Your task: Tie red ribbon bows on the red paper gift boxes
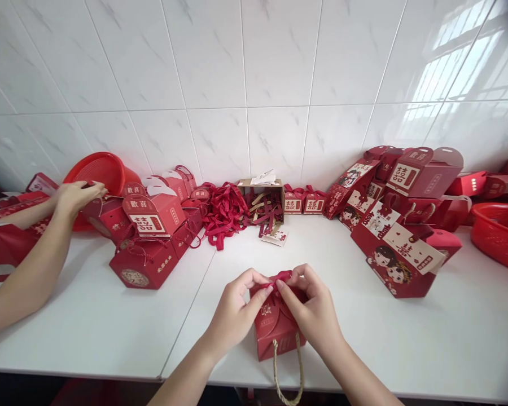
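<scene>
A small red gift box [275, 332] stands on the white table near its front edge, with a twisted beige rope handle [301, 361] hanging toward me. Across its top runs a red ribbon [279, 280], bunched at the middle. My left hand [241, 304] pinches the ribbon from the left between thumb and fingers. From the other side my right hand [311, 301] pinches it too, the two thumbs almost meeting. The exact shape of the ribbon between the fingers is partly hidden.
Behind the box lie a heap of red ribbons [224, 211] and a cardboard box of ribbon strips [282, 197]. Stacked red boxes stand left [154, 217] and right [410, 254]. Red plastic baskets [497, 234] sit at both sides. Another person's hands [78, 197] reach in at left.
</scene>
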{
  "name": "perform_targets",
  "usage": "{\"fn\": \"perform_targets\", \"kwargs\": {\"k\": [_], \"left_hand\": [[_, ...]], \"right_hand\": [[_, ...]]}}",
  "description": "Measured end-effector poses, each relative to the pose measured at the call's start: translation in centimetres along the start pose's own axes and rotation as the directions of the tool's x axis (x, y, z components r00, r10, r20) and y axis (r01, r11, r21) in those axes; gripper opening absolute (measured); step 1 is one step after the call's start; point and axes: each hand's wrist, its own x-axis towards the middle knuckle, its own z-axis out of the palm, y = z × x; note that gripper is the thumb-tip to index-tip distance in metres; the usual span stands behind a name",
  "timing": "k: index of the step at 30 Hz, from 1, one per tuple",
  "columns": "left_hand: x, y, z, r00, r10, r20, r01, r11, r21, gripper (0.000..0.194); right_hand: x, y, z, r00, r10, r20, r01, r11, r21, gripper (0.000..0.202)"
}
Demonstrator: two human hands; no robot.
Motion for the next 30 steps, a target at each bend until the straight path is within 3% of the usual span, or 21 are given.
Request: {"fn": "perform_targets", "kwargs": {"k": [3,9,16,20,25,28,30], "left_hand": [[-0.3,-0.1,0.4,1.0,0.006,-0.011,-0.006,1.0,0.001,0.005],[-0.7,-1.3,1.4,0.983,0.092,-0.16,-0.093,0.996,0.002,0.017],[-0.8,-1.7,1.9,0.961,0.136,-0.241,-0.131,0.991,0.036,0.021],[-0.4,-1.5,1.7,0.973,0.121,-0.197,-0.124,0.992,-0.005,0.02],[0.1,-1.5,1.5,0.992,0.084,-0.096,-0.098,0.983,-0.152,0.021],[0.5,-1.9,1.8,0.995,0.079,-0.056,-0.091,0.963,-0.254,0.018],[1.0,-2.2,2.0,0.989,0.104,-0.103,-0.13,0.948,-0.29,0.017]], "right_hand": [[0.0,-0.1,0.1,0.999,-0.049,0.019,0.051,0.996,-0.077,0.01],[-0.5,-0.2,-0.2,0.989,-0.148,0.007,0.144,0.953,-0.268,0.016],[-0.8,0.1,-0.6,0.993,-0.107,0.042,0.115,0.938,-0.328,0.016],[-0.7,0.2,-0.5,0.996,-0.029,0.079,0.05,0.959,-0.278,0.021],[-0.3,0.0,-1.0,0.995,0.016,0.096,0.018,0.941,-0.338,0.023],[0.0,-0.2,-1.2,0.979,0.104,0.175,-0.066,0.975,-0.214,0.027],[0.1,-0.2,-1.2,0.961,0.177,0.212,-0.164,0.983,-0.079,0.029]]}}
